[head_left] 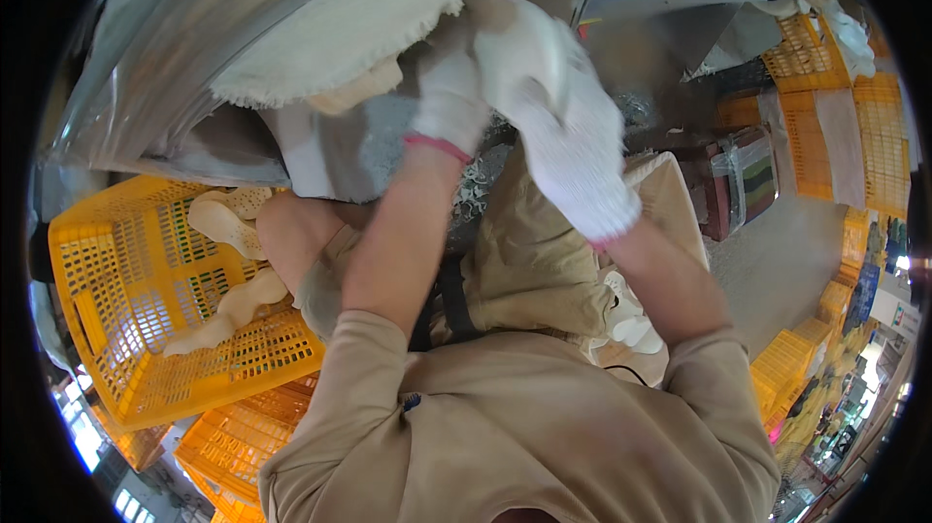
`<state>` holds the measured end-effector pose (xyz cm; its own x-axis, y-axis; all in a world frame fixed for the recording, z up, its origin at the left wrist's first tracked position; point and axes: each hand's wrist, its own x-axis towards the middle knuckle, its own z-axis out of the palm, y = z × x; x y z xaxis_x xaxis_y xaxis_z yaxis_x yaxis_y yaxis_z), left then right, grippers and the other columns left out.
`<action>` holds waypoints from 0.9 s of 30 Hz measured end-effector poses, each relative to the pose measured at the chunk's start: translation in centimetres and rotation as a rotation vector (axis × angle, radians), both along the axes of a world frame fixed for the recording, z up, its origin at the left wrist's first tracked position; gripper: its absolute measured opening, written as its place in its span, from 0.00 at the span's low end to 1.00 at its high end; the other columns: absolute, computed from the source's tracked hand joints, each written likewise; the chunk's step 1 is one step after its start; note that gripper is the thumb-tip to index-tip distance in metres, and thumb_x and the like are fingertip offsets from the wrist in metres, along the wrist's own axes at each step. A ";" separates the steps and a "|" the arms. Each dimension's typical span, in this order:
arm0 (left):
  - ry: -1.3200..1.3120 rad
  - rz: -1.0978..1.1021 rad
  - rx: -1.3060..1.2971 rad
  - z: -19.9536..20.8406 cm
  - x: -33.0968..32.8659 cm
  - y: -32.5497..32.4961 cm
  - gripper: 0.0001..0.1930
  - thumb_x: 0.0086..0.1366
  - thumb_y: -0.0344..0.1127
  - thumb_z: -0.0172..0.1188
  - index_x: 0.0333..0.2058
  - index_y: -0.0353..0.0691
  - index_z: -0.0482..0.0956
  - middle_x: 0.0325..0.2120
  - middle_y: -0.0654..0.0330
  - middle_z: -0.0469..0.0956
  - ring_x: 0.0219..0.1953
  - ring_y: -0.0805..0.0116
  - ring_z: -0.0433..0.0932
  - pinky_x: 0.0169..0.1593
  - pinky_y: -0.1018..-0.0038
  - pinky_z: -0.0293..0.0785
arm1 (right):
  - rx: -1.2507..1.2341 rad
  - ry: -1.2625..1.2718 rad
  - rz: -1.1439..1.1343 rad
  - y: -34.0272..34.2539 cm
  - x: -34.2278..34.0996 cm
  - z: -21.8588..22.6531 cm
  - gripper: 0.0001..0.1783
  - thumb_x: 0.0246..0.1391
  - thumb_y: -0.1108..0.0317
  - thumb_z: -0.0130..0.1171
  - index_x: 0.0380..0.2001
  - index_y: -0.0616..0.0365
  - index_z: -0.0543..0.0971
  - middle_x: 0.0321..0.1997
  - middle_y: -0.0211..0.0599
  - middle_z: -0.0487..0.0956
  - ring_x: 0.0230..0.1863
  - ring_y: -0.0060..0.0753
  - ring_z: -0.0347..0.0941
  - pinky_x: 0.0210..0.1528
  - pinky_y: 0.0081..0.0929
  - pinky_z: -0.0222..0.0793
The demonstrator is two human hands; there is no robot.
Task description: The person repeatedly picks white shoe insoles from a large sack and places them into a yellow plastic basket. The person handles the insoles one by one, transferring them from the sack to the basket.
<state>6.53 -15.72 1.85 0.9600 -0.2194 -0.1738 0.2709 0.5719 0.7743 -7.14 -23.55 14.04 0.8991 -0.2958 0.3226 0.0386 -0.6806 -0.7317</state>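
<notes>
My left hand (pixel 451 81) and my right hand (pixel 573 125) come together at the top middle, both in white knit gloves with pinkish cuffs. Motion smears them. The right fingers curl inward around something I cannot make out, white against the white gloves. Fingers of the left hand are mostly hidden behind this bundle. Just left of the hands is a large pale wheel with a frayed, fluffy edge (pixel 388 28), partly under a clear cover (pixel 165 67). A cream-coloured piece (pixel 359 86) shows below the wheel's edge.
At my left a yellow plastic crate (pixel 73 280) holds cream shoe soles (pixel 228 222). White pieces (pixel 631 319) lie in a pale container (pixel 680 198) by my right leg. White shavings (pixel 473 188) litter the area below my hands. More yellow crates (pixel 801 144) stand at the right.
</notes>
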 end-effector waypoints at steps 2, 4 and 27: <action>0.270 -0.111 -0.086 -0.7 3.7 3.3 0.21 0.78 0.44 0.57 0.60 0.35 0.77 0.52 0.57 0.82 0.52 0.59 0.80 0.59 0.66 0.75 | -0.183 -0.155 0.011 -0.7 3.4 -2.1 0.25 0.65 0.61 0.53 0.57 0.71 0.74 0.44 0.62 0.82 0.43 0.65 0.82 0.49 0.52 0.79; -0.688 -0.102 0.694 -0.3 4.6 8.3 0.21 0.76 0.42 0.59 0.58 0.31 0.78 0.49 0.58 0.83 0.50 0.59 0.80 0.60 0.66 0.75 | -0.023 -0.080 0.102 -1.4 6.4 -3.9 0.23 0.64 0.61 0.53 0.55 0.68 0.76 0.42 0.61 0.83 0.43 0.66 0.82 0.49 0.51 0.79; -0.109 -0.292 0.843 -0.9 2.1 7.0 0.24 0.77 0.52 0.56 0.60 0.39 0.77 0.56 0.51 0.82 0.62 0.55 0.77 0.62 0.59 0.77 | -0.006 0.087 -0.204 -3.5 8.5 -7.6 0.42 0.47 0.51 0.71 0.62 0.67 0.77 0.55 0.59 0.83 0.60 0.62 0.79 0.63 0.43 0.75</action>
